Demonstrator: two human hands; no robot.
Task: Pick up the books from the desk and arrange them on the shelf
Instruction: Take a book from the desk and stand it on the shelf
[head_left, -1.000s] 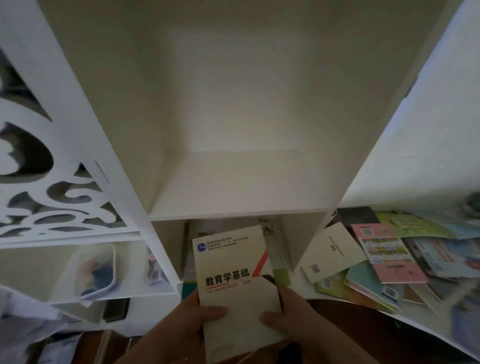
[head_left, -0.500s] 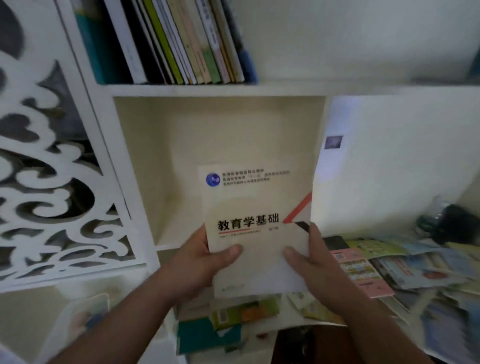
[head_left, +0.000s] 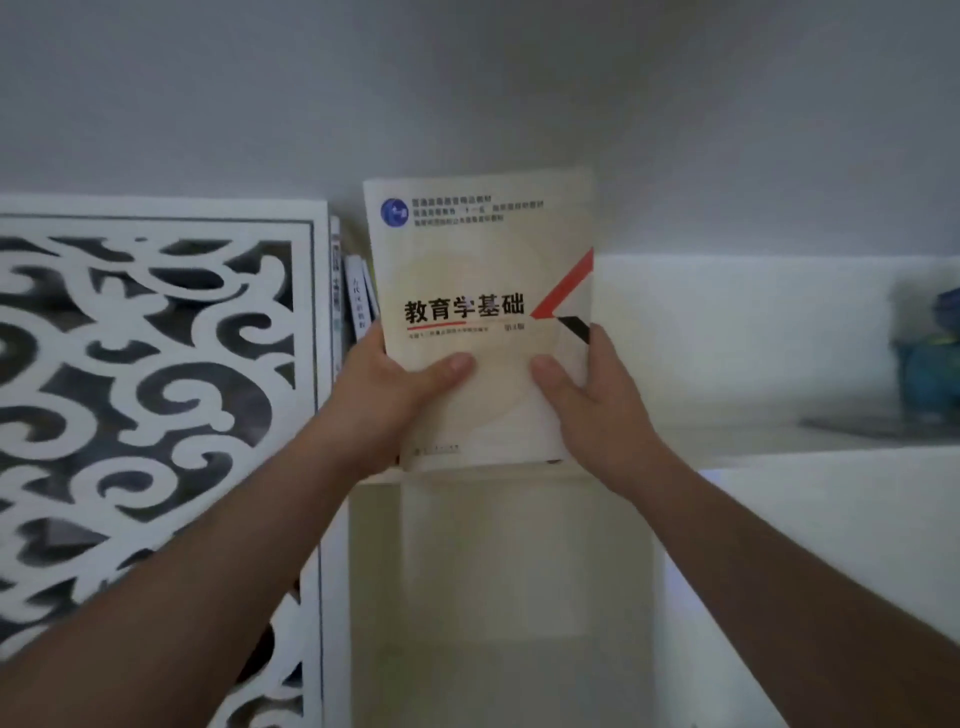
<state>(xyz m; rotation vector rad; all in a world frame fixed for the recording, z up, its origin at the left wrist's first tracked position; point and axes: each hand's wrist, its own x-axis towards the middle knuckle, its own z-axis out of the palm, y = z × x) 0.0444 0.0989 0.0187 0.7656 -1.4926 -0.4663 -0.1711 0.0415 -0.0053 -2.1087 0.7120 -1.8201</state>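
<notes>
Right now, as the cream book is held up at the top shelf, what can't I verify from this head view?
- Fingers of the left hand and right hand: behind the cream book; only thumbs show.
- Standing books: mostly covered by the cream book; spine titles blurred.
- Blue object: cut by the right edge, blurred.
- Desk: out of frame.

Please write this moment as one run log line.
step: shelving | left hand: holds book | right hand: holds book | book: upright, at top shelf
</notes>
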